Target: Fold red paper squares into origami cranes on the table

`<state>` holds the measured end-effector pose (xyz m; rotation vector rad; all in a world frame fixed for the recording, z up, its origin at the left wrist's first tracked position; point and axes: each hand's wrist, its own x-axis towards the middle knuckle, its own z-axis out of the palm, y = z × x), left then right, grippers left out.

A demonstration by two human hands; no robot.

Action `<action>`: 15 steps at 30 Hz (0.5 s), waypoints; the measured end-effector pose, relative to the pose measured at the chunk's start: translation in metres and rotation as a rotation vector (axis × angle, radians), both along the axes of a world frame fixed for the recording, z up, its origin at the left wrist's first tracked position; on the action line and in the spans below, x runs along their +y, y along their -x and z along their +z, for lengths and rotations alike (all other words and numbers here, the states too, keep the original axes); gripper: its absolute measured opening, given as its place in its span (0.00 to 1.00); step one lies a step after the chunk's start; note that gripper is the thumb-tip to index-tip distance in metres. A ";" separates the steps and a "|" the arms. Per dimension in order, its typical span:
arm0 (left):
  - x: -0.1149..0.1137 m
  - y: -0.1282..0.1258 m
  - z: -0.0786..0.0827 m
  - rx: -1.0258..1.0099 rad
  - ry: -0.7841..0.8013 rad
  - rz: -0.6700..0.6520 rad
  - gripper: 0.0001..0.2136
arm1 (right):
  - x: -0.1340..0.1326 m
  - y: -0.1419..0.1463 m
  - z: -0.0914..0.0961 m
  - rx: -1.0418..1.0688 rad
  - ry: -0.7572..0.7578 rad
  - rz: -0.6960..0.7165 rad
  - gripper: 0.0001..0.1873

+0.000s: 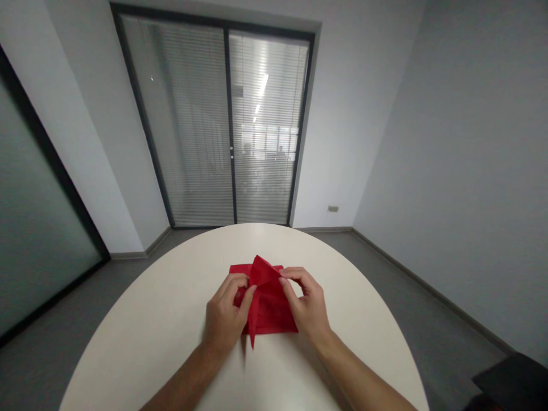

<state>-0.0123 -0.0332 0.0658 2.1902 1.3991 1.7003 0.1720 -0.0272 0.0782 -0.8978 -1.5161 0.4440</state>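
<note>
A red cloth or napkin (pixel 274 308), partly folded, lies on the round white table (pixel 171 319) in front of me. One layer of it is lifted into a peak at the middle, and a narrow pointed strip hangs down toward me past its near edge. My left hand (pixel 226 308) pinches the raised fold on its left side between thumb and fingers. On the right, my right hand (pixel 306 299) pinches the lifted layer's corner between thumb and forefinger. The fabric behind the peak is partly hidden.
Beyond the table stands a dark-framed glass door (pixel 231 131) with blinds. A white wall (pixel 351 114) with a small socket (pixel 333 209) rises at the right. At the lower right corner a black object (pixel 514 379), perhaps a chair, is partly in view.
</note>
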 end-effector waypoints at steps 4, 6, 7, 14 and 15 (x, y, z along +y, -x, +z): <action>0.002 0.000 -0.001 0.021 0.037 -0.002 0.07 | 0.002 -0.011 0.000 -0.120 -0.036 -0.074 0.06; 0.004 0.002 -0.001 0.040 0.040 -0.003 0.08 | 0.003 -0.016 0.000 -0.176 -0.065 -0.105 0.07; 0.005 0.004 0.000 0.044 0.038 0.000 0.09 | 0.004 -0.018 0.000 -0.198 -0.082 -0.120 0.08; 0.006 0.018 0.015 0.049 0.046 0.065 0.12 | 0.008 -0.032 -0.001 -0.313 -0.222 -0.133 0.10; 0.006 0.018 0.017 0.050 0.062 0.072 0.12 | 0.009 -0.034 -0.001 -0.340 -0.219 -0.131 0.11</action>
